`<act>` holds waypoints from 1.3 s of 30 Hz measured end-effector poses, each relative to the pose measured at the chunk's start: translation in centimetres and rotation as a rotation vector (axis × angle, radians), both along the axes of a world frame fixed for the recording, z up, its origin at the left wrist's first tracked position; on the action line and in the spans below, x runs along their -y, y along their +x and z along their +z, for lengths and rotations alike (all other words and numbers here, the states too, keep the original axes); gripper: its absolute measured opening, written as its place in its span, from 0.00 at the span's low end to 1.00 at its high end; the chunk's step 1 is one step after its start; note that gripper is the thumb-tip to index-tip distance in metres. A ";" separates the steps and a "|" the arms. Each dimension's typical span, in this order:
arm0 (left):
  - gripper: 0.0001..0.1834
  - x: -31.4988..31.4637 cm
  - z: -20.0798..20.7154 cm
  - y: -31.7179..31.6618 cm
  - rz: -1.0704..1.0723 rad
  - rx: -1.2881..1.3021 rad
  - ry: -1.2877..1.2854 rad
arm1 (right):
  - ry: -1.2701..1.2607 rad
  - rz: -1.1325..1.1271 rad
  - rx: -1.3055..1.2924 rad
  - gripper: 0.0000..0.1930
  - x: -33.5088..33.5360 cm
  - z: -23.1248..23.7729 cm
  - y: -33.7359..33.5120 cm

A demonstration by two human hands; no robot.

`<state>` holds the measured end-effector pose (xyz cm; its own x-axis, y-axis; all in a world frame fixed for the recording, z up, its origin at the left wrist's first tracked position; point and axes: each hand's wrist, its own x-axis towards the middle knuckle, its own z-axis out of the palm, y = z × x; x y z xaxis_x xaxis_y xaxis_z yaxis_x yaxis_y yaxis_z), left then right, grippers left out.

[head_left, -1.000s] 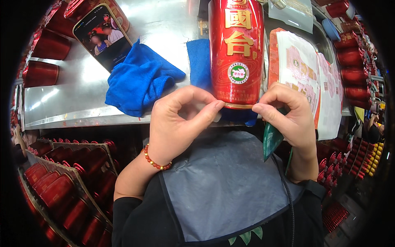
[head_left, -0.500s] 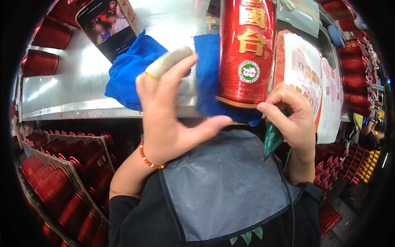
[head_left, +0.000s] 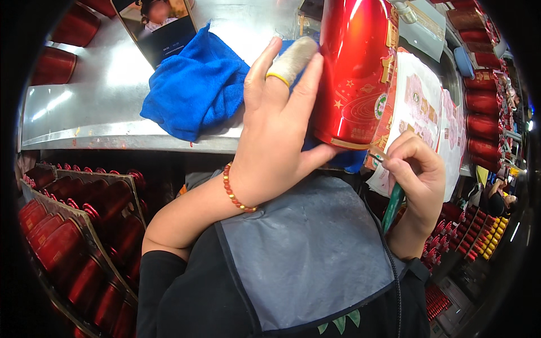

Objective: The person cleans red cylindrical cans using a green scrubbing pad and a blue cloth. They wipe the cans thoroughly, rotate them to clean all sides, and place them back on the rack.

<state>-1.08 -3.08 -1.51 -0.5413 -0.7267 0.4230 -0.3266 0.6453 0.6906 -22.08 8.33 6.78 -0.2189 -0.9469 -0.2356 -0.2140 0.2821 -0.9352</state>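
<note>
A glossy red cylindrical bottle (head_left: 352, 73) with gold raised decoration lies on its side, its base toward me. A narrow tan band runs along its base edge. My left hand (head_left: 276, 124) is open, its fingers stretched along the bottle's left side and the thumb at the base edge. One finger wears a pale cover with a yellow rim. My right hand (head_left: 418, 172) is closed, pinching a short tan strip (head_left: 378, 153) beside the bottle's base corner. A green tool (head_left: 393, 207) sticks down out of that hand; its other end is hidden.
A crumpled blue cloth (head_left: 197, 84) lies left of my left hand, below a phone (head_left: 163, 39). White printed sheets (head_left: 414, 107) lie right of the bottle. Racks of red bottles (head_left: 79, 248) stand left below the metal table (head_left: 107, 124); more red bottles (head_left: 482, 107) line the right.
The bottle has rolled, carrying its gold characters to the right side. My left hand has moved right onto it. My right hand has shifted slightly right and down.
</note>
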 end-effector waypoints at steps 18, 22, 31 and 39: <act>0.46 -0.3 -1.6 0.9 -0.164 -0.126 0.327 | -0.059 0.004 0.072 0.05 0.0 0.6 0.6; 0.44 -0.4 -1.6 1.1 -0.178 -0.126 0.350 | -0.035 -0.001 0.076 0.04 0.2 0.4 0.5; 0.42 -0.5 -1.4 1.3 -0.199 -0.092 0.360 | -0.062 0.041 0.004 0.05 0.5 -0.8 0.3; 0.41 -0.6 -1.3 1.3 -0.188 -0.125 0.386 | -0.022 0.008 0.091 0.04 0.8 -1.4 0.1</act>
